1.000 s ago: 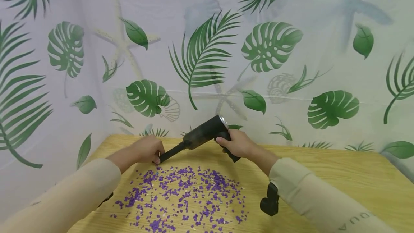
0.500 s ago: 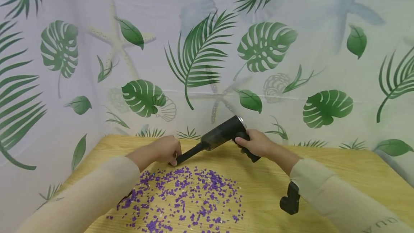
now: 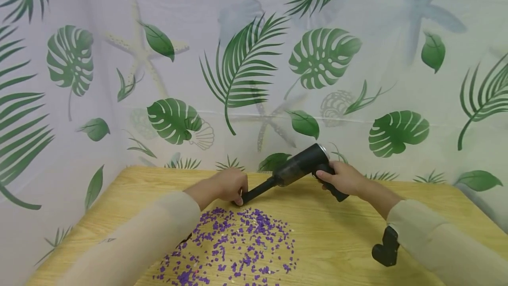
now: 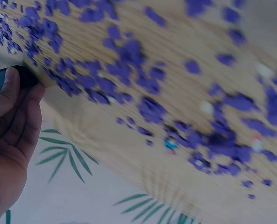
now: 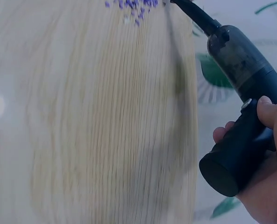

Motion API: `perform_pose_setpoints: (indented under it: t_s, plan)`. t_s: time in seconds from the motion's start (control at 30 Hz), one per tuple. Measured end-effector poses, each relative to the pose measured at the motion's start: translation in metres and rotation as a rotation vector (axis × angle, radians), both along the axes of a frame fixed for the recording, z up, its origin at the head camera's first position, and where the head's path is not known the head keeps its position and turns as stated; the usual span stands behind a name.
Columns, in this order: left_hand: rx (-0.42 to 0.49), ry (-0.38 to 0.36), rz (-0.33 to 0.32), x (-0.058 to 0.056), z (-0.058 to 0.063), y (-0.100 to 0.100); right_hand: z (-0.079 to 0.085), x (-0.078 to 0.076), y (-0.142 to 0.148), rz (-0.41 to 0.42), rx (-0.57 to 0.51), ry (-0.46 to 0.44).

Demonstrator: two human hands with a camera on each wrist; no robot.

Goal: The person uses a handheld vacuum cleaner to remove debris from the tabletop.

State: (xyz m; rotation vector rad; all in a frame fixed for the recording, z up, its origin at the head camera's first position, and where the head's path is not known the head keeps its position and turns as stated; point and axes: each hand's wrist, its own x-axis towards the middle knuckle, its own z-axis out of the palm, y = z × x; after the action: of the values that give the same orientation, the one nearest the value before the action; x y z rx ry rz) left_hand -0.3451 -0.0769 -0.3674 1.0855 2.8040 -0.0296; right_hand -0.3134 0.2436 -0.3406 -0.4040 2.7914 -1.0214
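Note:
A black handheld vacuum cleaner (image 3: 295, 167) with a smoky see-through dust cup slants over the far part of the table. My right hand (image 3: 344, 179) grips its handle, the thumb near a button in the right wrist view. At the other end, my left hand (image 3: 232, 185) pinches the narrow nozzle (image 4: 24, 78) near its tip, low over the wood. Small purple paper scraps (image 3: 246, 237) lie scattered just in front of the nozzle and toward the near edge, with a few white and coloured bits among them. Part of the scraps is hidden behind the left sleeve.
The wooden table (image 3: 337, 242) reaches back to a white curtain (image 3: 262, 78) printed with green leaves and starfish. A black wrist-worn device (image 3: 386, 247) hangs below the right sleeve (image 3: 436, 242).
Both hands have carried the vacuum cleaner to the right along the far side of the scraps, keeping the same grip. The left sleeve now covers more of the scraps; the view has shifted slightly.

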Motion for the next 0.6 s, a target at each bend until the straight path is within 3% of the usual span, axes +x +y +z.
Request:
perform_pose_setpoints:
  t_s: [0.6]
  plan:
    - [-0.181, 0.081, -0.066, 0.013, 0.004, 0.086, -0.005, 0.013, 0.078, 0.024, -0.006, -0.073]
